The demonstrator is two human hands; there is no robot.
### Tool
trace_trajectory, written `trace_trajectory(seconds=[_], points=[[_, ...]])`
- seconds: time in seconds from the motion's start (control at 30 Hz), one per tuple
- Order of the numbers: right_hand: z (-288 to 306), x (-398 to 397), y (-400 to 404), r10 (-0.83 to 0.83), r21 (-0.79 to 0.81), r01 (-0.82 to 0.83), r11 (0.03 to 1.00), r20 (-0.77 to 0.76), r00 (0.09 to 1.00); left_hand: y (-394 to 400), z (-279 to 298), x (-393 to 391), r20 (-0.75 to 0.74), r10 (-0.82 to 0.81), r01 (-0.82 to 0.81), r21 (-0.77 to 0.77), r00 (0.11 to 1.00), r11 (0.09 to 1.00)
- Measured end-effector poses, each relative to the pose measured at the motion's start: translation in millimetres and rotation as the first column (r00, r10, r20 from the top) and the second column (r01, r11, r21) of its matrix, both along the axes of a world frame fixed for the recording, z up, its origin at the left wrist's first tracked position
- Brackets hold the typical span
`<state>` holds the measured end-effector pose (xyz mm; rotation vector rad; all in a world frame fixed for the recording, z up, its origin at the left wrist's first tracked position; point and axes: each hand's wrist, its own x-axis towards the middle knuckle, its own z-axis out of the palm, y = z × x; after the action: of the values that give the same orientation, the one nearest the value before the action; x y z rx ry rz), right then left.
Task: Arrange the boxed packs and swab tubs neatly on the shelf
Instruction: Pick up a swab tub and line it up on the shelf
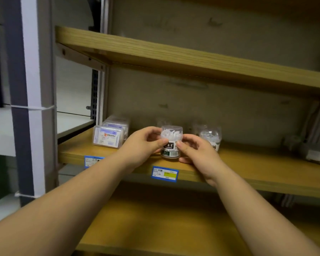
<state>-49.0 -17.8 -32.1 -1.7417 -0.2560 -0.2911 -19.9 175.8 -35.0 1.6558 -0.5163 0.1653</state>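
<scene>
Pinching a clear tub (171,143) between them, left hand (144,145) and right hand (198,154) hold it upright on the wooden shelf (266,169), boxed packs (109,134) at left, another tub (211,138) behind.

Just below my hands, a blue-bordered price label with a yellow patch (165,174) sticks to the board's front edge; another blue label (92,160) sits further left. Far to my right lies a grey metal box (316,154). Left stands a white-and-navy post (29,100).
</scene>
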Motion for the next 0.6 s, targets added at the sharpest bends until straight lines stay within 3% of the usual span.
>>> trace_trajectory(seconds=[0.27, 0.43, 0.6], points=[[-4, 1, -2, -0.020, -0.046, 0.020, 0.999, 0.006, 1.000, 0, 3, -14, 0.064, 0.054, -0.064, 0.170, 0.996, 0.983], [10, 22, -8, 0.038, 0.021, -0.035, 0.999, -0.142, 0.989, -11, 14, 5, 0.008, 0.104, -0.103, 0.200, 0.995, 0.974], [26, 62, 3, -0.053, -0.051, 0.048, 0.998, -0.095, 0.994, -17, 24, 47, 0.190, 0.211, -0.256, 0.254, 0.959, 0.933]])
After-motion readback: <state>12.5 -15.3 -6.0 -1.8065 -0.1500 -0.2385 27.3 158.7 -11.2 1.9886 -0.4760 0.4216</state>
